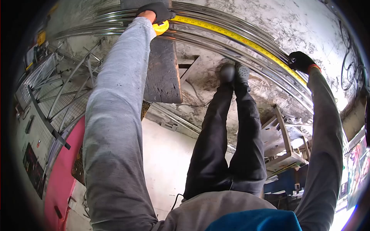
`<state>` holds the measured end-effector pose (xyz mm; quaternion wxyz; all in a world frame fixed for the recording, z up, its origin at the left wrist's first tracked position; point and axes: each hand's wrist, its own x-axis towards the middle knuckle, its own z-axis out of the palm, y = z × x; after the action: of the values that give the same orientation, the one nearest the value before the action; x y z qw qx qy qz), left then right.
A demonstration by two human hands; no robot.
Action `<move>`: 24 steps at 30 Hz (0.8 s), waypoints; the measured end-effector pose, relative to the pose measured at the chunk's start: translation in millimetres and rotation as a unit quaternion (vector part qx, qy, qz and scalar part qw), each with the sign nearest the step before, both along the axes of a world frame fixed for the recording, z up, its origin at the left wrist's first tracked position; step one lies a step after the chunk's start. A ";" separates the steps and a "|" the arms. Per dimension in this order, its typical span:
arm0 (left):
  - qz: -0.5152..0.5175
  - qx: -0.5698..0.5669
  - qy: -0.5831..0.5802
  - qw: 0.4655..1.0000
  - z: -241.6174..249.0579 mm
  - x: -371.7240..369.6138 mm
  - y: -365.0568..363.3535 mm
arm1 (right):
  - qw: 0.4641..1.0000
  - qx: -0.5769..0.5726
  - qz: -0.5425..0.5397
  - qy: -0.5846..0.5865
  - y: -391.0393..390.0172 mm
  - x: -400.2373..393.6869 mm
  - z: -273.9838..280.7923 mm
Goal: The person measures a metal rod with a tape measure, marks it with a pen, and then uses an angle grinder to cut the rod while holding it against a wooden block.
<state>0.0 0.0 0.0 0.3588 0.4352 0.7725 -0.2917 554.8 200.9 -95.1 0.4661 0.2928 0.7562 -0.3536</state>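
Stained floor (277, 19) spreads beneath the yellow tape measure (231, 34), which is stretched along metal rods (246, 32). At its case, the left hand (157, 12) is clamped; near its other end, the right hand (301, 62) curls, but on what, I cannot tell.

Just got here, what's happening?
Someone is stretching a tape measure along a bundle of long, shiny metal bars. The gloved left hand is at the yellow case, over the dark board that the bars cross. The blade is out and runs along the bars to the gloved right hand. Can't tell whether that hand grips the blade, a bar or both.
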 end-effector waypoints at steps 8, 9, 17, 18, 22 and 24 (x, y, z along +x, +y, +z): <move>0.044 0.049 -0.017 0.998 1.9 -1.3 -5.6 | 0.862 0.352 -0.099 0.352 -95.1 -94.7 50.1; 0.039 0.066 -0.027 0.997 2.8 -2.3 -6.1 | 0.849 0.356 -0.142 0.363 -117.6 -120.3 62.6; -0.030 0.068 -0.090 0.993 -83.9 -33.6 -11.9 | 0.845 0.255 -0.328 0.337 -356.8 -208.7 128.5; -0.057 0.059 -0.114 0.990 -109.3 -38.1 -13.2 | 0.842 0.256 -0.337 0.334 -382.0 -213.4 151.5; -0.161 0.414 -0.054 0.894 -212.3 -60.3 -71.0 | 0.840 0.314 -0.383 0.220 -472.6 -225.4 170.4; -0.146 0.357 -0.072 0.920 -201.5 -77.7 -49.8 | 0.825 0.335 -0.402 0.213 -476.1 -255.7 168.1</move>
<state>-77.7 -49.8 -201.5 0.1877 0.6620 0.7255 -0.0130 299.0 -275.3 73.0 -0.0165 0.6262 0.7242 -0.2884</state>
